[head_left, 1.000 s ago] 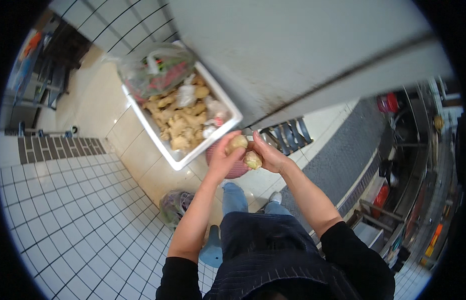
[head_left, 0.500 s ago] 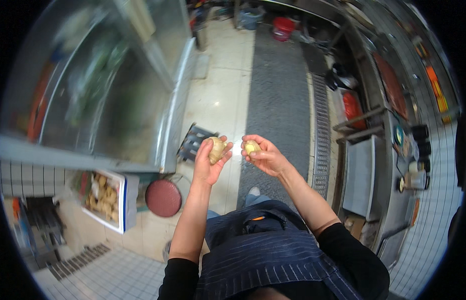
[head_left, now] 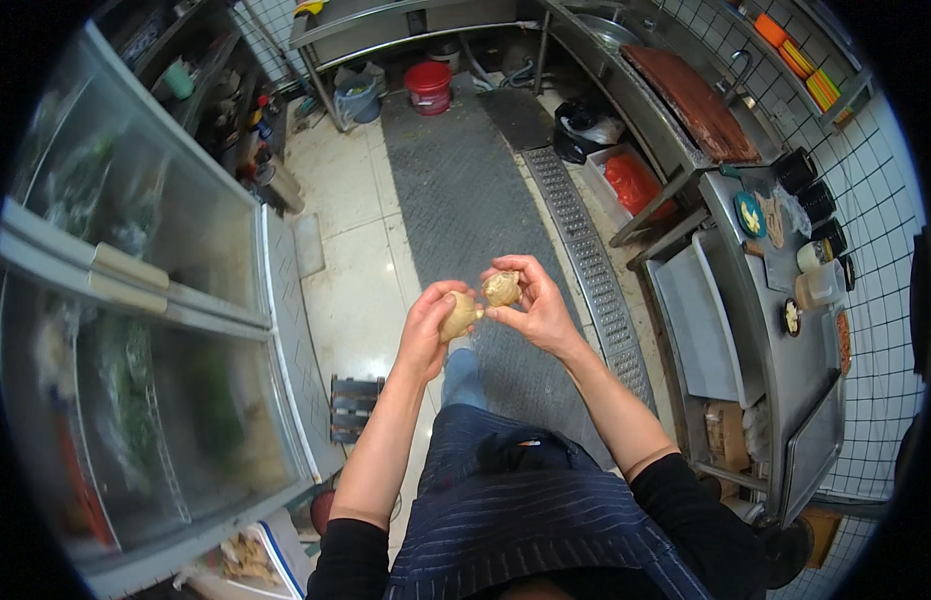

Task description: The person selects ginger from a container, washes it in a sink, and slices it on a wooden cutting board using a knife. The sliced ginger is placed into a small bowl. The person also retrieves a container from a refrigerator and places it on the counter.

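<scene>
My left hand (head_left: 426, 335) grips a pale tan piece of ginger (head_left: 460, 315), fingers curled round it. Just up and to the right, my right hand (head_left: 541, 322) has its fingers closed round a second, smaller knobbly piece of ginger (head_left: 502, 288). The two pieces are close to each other over the dark mat; whether they touch is unclear. At the bottom left edge a white box of ginger (head_left: 248, 558) shows beside the glass-doored fridge (head_left: 161, 395).
A dark ribbed mat (head_left: 431, 180) runs ahead beside a metal drain grate (head_left: 576, 220). Along the right stand steel counters (head_left: 786, 420), a sink (head_left: 746, 120) and small containers. Ahead are a red bucket (head_left: 429, 95) and a grey bucket (head_left: 357, 105); a dark slatted object (head_left: 356, 410) is left of my legs.
My view has swung from the ginger box and fridge side to face along the aisle. My hands, together earlier, moved apart and have come closer again, each still holding ginger.
</scene>
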### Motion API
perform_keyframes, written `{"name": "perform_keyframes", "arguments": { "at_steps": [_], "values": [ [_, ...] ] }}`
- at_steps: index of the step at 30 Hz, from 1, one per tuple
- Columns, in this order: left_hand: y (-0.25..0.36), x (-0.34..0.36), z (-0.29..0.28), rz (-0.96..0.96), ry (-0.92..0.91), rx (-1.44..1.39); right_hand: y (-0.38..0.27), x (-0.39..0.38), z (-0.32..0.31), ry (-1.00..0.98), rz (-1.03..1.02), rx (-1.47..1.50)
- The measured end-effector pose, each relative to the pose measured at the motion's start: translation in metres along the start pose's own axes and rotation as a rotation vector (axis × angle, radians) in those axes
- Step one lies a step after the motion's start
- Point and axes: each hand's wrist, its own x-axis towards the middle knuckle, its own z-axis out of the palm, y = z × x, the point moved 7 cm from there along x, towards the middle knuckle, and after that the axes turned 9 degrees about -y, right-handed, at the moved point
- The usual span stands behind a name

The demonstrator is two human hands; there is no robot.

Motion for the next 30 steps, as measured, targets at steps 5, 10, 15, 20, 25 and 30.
{"name": "perform_keyframes", "arguments": {
  "at_steps": [5,10,15,20,25,30],
  "values": [
    [0.050,0.107,0.001,0.040,-0.035,0.285,-0.006,0.087,-0.054,0.070,-0.103,-0.158],
    [0.108,0.209,-0.001,0.033,-0.122,0.555,-0.018,0.168,-0.100,0.132,-0.093,-0.389],
    [0.123,0.298,-0.010,-0.081,-0.160,0.552,-0.012,0.234,-0.147,0.171,0.002,-0.371],
    [0.137,0.387,-0.008,-0.018,-0.226,0.465,0.013,0.303,-0.203,0.250,-0.091,0.093],
    [0.151,0.484,-0.020,-0.044,-0.186,0.798,0.006,0.386,-0.269,0.396,-0.254,-0.444],
    [0.173,0.580,-0.015,-0.024,-0.160,0.364,-0.002,0.470,-0.325,0.365,-0.111,-0.391]
  ]
}}
